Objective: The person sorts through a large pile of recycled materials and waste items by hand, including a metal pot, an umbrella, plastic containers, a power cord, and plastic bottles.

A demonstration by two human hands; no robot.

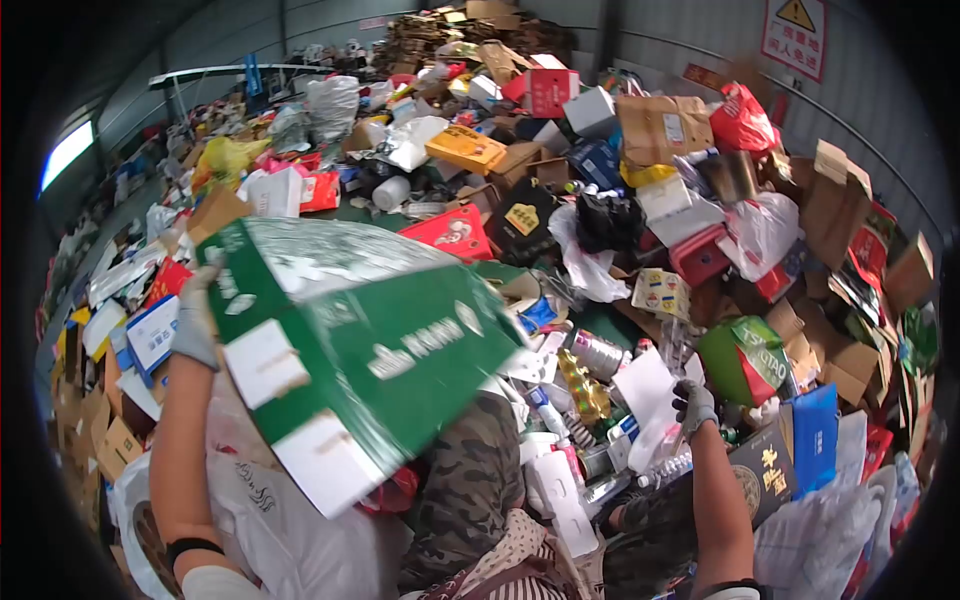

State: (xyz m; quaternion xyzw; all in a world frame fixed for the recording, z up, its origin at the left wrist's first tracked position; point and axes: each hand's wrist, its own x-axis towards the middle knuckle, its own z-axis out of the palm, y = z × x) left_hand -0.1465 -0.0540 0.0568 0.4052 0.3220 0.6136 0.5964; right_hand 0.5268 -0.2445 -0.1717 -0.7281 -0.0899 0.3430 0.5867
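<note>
My gloved left hand (197,318) is shut on the left edge of a large flattened green cardboard box (400,335) with white patches and white lettering. The box is raised and tilted in front of my legs, hiding part of the pile behind it. On the right, my gloved right hand (693,408) is over the litter with its dark-tipped fingers partly apart, and I see nothing held in it. A crumpled white paper sheet (648,400) is just left of those fingers; whether they touch cannot be made out. Beyond them rests a green and red Tsingtao carton (742,360).
Mixed waste surrounds me in a high heap. A metal can (598,355) and a white foam piece (562,500) lie between my hands. White plastic bags (290,515) are at my lower left. A blue folder (812,438) stands at right, beside a black box (762,472).
</note>
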